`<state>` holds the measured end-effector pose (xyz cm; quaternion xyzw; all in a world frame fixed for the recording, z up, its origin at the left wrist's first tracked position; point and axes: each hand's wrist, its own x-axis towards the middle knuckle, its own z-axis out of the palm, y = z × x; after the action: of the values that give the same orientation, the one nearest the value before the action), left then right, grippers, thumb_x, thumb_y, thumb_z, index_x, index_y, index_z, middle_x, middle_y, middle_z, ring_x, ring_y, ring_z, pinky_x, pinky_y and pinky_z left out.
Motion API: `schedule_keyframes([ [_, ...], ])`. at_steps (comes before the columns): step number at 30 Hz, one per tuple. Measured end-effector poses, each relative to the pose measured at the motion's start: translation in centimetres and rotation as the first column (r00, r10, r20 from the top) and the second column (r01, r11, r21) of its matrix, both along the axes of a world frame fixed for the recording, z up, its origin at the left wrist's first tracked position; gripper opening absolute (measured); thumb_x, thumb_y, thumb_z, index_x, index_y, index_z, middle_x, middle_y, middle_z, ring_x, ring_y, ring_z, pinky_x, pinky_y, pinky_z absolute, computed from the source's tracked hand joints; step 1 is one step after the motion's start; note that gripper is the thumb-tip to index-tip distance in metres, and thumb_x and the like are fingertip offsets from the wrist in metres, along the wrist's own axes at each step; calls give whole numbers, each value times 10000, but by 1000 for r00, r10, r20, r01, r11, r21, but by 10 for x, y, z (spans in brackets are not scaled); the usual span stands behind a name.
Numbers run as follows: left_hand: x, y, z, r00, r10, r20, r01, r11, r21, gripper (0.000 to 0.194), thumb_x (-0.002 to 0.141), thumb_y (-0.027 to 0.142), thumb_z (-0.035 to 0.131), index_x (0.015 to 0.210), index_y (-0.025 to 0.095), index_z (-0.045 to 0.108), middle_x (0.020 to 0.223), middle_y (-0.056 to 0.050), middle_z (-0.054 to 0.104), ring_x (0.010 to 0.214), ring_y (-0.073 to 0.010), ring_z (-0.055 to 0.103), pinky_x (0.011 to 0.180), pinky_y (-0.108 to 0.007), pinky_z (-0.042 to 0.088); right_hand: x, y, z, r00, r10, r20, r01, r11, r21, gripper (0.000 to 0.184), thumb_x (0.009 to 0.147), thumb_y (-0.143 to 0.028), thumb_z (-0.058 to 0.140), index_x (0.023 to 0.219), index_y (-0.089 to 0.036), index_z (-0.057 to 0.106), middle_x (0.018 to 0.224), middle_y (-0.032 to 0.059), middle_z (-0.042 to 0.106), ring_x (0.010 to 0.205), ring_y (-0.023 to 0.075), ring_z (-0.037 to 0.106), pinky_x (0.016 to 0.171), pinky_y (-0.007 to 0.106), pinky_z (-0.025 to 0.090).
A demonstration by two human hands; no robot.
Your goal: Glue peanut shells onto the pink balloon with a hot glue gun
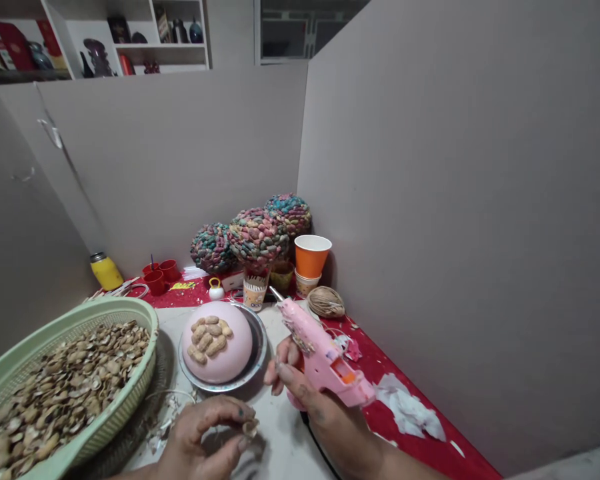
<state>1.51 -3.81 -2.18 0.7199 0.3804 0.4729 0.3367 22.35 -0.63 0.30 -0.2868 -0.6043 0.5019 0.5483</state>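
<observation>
Our left hand (205, 430), thumb and finger pinching a shell (251, 428) above the table (280, 433); our right hand (320, 403), wrapped round a pink glue gun (313, 340); pink dome (237, 350), topped with peanuts (213, 330), in a metal bowl (261, 337); basket (153, 320) alongside; paper cup (255, 297), print too small to read

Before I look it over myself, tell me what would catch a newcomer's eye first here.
Most likely the pink glue gun in the right hand, just right of centre. Next comes the pale pink dome in a round metal dish, with whole-looking peanuts clustered on it. Big colour and bulk frame these: multicoloured, bumpy balls at the back, and a green basket of shells on the left.
</observation>
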Motion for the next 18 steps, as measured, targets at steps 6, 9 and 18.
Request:
schedule_keyframes([
  [6, -3, 19, -4, 997, 57, -49, -58, 998, -32, 98, 801, 190, 731, 875, 233, 778, 867, -100, 800, 788, -245, 753, 731, -309, 595, 0, 2, -2, 999, -7, 47, 5, 999, 53, 313, 958, -518, 571, 867, -221, 608, 807, 17, 593, 769, 166, 570, 758, 299, 473],
  [9, -5, 26, -5, 998, 60, -22, -61, 998, -35, 94, 812, 194, 724, 879, 224, 783, 883, -105, 800, 806, -240, 753, 745, -306, 593, -1, 5, -7, 999, -10, 48, 9, 999, 32, 303, 954, -511, 583, 865, -222, 609, 812, 20, 603, 773, 165, 577, 762, 297, 478],
  [18, -12, 37, 4, 931, 236, 278, -140, 935, -326, 165, 718, 295, 834, 832, 190, 778, 828, -61, 780, 750, -197, 713, 712, -268, 583, 3, 15, -12, 992, -62, 107, 70, 995, -66, 373, 885, -579, 641, 845, -211, 592, 784, 27, 611, 740, 179, 582, 703, 313, 485],
])
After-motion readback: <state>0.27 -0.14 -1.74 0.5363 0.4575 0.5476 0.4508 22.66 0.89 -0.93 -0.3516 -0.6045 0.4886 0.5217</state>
